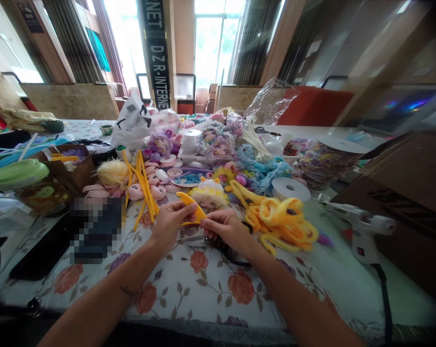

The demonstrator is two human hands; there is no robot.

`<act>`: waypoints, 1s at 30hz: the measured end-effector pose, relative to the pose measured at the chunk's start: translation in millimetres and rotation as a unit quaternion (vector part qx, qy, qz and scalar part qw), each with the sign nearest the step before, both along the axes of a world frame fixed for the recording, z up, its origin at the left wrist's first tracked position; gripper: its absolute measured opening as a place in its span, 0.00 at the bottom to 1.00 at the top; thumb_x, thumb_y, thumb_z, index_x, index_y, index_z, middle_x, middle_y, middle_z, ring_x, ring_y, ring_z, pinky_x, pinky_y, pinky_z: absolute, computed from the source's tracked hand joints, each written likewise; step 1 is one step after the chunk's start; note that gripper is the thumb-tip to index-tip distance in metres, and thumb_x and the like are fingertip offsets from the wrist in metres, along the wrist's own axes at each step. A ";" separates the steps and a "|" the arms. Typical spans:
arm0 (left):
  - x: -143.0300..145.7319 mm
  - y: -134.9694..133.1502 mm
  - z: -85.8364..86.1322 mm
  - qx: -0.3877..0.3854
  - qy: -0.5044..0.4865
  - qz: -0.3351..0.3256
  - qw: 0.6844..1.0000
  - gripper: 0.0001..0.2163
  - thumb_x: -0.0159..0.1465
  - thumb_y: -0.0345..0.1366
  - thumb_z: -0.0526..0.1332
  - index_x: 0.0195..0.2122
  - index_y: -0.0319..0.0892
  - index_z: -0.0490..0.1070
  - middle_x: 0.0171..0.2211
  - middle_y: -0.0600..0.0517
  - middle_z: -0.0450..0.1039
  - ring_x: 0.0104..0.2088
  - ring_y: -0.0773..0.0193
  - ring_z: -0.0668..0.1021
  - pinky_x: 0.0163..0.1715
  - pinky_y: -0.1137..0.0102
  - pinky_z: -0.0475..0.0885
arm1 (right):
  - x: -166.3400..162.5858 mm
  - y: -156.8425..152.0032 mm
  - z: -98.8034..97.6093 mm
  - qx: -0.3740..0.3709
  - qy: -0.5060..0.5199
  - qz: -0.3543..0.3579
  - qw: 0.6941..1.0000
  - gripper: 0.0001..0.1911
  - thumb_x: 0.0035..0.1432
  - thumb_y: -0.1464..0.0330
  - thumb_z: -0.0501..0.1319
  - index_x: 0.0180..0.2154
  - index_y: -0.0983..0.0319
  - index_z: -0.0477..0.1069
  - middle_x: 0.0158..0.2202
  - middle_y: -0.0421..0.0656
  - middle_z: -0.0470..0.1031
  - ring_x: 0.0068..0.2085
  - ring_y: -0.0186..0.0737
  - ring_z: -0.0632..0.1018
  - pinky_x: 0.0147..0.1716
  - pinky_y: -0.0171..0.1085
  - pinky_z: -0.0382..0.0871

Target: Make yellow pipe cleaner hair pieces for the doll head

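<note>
A bent strip of yellow fuzzy chenille stem [187,199] is pinched between both hands over the table. My left hand [169,220] grips its left part between thumb and fingers. At the strip's right end, my right hand [229,227] has thumb and fingertips closed on it. Just behind sits a doll head [210,193] with pale yellow hair and a yellow trim on top, its lower part partly hidden by the hands. Scissors with black handles [236,261] show beneath my right hand; whether its fingers touch them I cannot tell. Loose yellow chenille coils [279,219] lie to the right.
Yellow stems [145,185] lean over doll heads [158,192] at left. Further back are a white spool [291,188] and piled dolls [218,140]. A glue gun [361,226] and carton [413,193] stand right; a green-lidded jar [20,174] stands left.
</note>
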State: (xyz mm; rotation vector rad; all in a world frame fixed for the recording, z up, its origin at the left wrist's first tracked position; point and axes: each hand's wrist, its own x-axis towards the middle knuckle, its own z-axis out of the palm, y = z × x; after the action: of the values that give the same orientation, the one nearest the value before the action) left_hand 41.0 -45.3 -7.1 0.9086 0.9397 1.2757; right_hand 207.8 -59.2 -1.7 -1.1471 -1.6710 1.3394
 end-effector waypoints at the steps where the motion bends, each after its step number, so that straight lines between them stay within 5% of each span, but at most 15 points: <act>1: -1.4 2.6 1.2 0.007 -0.017 0.035 0.999 0.11 0.48 0.38 0.71 0.26 0.36 0.77 0.22 0.53 0.73 0.22 0.73 0.72 0.26 0.77 0.70 | -0.2 0.1 0.7 -0.008 0.003 -0.002 1.000 0.16 0.54 0.61 0.60 0.22 0.65 0.71 0.18 0.39 0.68 0.20 0.30 0.66 0.21 0.30 0.59; 5: -8.1 10.0 5.5 0.043 -0.051 0.155 0.986 0.12 0.49 0.39 0.70 0.31 0.37 0.75 0.24 0.53 0.74 0.23 0.71 0.74 0.27 0.75 0.71 | -0.3 0.8 1.4 -0.016 0.010 -0.025 0.999 0.15 0.53 0.61 0.61 0.22 0.65 0.72 0.19 0.39 0.69 0.20 0.30 0.66 0.20 0.30 0.59; 8: -8.0 5.3 7.2 0.135 0.071 0.193 0.969 0.09 0.54 0.39 0.66 0.34 0.41 0.74 0.26 0.54 0.73 0.25 0.68 0.74 0.25 0.73 0.69 | 0.6 1.3 0.4 0.017 0.001 -0.049 0.999 0.15 0.54 0.60 0.61 0.23 0.65 0.72 0.19 0.39 0.68 0.20 0.30 0.66 0.20 0.31 0.58; 13: -0.7 -9.4 5.9 0.380 0.385 0.181 0.821 0.03 0.56 0.35 0.66 0.30 0.43 0.76 0.29 0.52 0.72 0.32 0.63 0.72 0.35 0.69 0.68 | -1.1 -1.6 3.6 0.093 -0.037 -0.067 0.993 0.17 0.56 0.61 0.59 0.22 0.65 0.71 0.18 0.38 0.66 0.21 0.31 0.65 0.20 0.31 0.55; 16: 1.9 -12.1 2.9 0.409 0.429 0.181 0.785 0.03 0.58 0.35 0.65 0.32 0.43 0.76 0.29 0.52 0.72 0.34 0.62 0.72 0.37 0.67 0.68 | -4.2 -4.8 6.8 0.128 -0.055 -0.068 0.988 0.16 0.57 0.62 0.57 0.22 0.65 0.71 0.19 0.38 0.66 0.22 0.31 0.65 0.21 0.32 0.55; 22: -1.1 -9.4 3.3 0.384 0.431 0.168 0.799 0.06 0.64 0.35 0.58 0.31 0.42 0.70 0.31 0.52 0.69 0.35 0.62 0.71 0.38 0.68 0.66 | -6.4 -7.4 7.5 0.119 -0.040 -0.066 0.990 0.14 0.56 0.64 0.58 0.23 0.64 0.71 0.19 0.39 0.67 0.22 0.32 0.65 0.22 0.32 0.57; 26: -15.0 2.6 8.1 0.287 0.367 0.274 0.841 0.10 0.65 0.40 0.54 0.29 0.42 0.68 0.28 0.53 0.66 0.30 0.64 0.69 0.33 0.69 0.65 | -4.4 -7.0 9.2 0.017 0.068 -0.066 0.995 0.16 0.55 0.59 0.61 0.25 0.64 0.72 0.22 0.40 0.69 0.23 0.31 0.66 0.23 0.31 0.59; 28: -20.5 8.9 9.0 0.235 0.338 0.244 0.878 0.17 0.66 0.42 0.53 0.21 0.41 0.66 0.23 0.54 0.64 0.27 0.65 0.68 0.31 0.70 0.64 | -3.4 -6.8 9.9 -0.033 0.116 -0.055 0.991 0.16 0.54 0.58 0.62 0.25 0.64 0.72 0.24 0.40 0.71 0.24 0.31 0.68 0.24 0.31 0.60; 30: -21.4 12.1 9.0 0.178 0.280 0.153 0.931 0.14 0.61 0.44 0.59 0.23 0.40 0.70 0.23 0.54 0.65 0.26 0.67 0.68 0.28 0.72 0.64 | -2.6 -6.4 9.7 -0.061 0.136 -0.045 0.988 0.16 0.53 0.57 0.63 0.26 0.64 0.72 0.24 0.41 0.72 0.24 0.30 0.68 0.24 0.31 0.61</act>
State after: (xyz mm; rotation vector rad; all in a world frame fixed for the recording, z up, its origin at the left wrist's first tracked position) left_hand 19.6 -33.2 1.9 1.5069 1.3577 1.5144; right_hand 205.2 -65.7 8.0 -1.0425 -1.3436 1.4823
